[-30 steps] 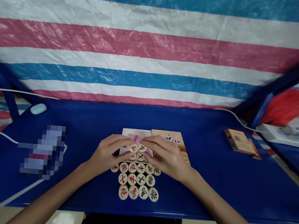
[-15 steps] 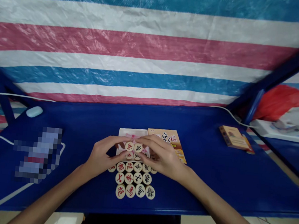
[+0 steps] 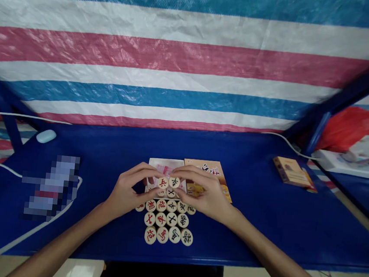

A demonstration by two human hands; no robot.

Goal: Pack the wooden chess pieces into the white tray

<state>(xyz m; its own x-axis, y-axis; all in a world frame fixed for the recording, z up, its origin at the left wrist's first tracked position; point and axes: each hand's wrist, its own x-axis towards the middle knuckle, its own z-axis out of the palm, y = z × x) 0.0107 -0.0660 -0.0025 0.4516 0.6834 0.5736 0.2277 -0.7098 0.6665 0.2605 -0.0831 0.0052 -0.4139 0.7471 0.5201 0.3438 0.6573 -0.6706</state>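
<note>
Between the thumb and fingers of my left hand [image 3: 126, 190] is a Chinese chess piece with a red character [image 3: 163, 183]. My right hand [image 3: 210, 197] pinches a black-lettered chess piece [image 3: 174, 181] right beside it, face up. Both are held above an open white box [image 3: 156, 163], which has pink-marked wrapping inside. Under the held pieces, other discs are partly hidden by my hands. Nearer to me, round wooden pieces sit in rows on the blue table, red ones such as this cannon piece [image 3: 150, 235] at left and black ones [image 3: 186, 237] at right.
The tan printed box lid [image 3: 225, 177] lies right of the white box. A small cardboard box [image 3: 290, 170] is at far right, and a pale blue mouse-like object [image 3: 46, 136] at far left. White cable [image 3: 11, 243] and a blurred-out item [image 3: 52, 186] occupy the left side.
The view has shifted slightly, so most things appear a little further right. The black piece in my right hand shows its character turned differently. Both hands keep their pinch.
</note>
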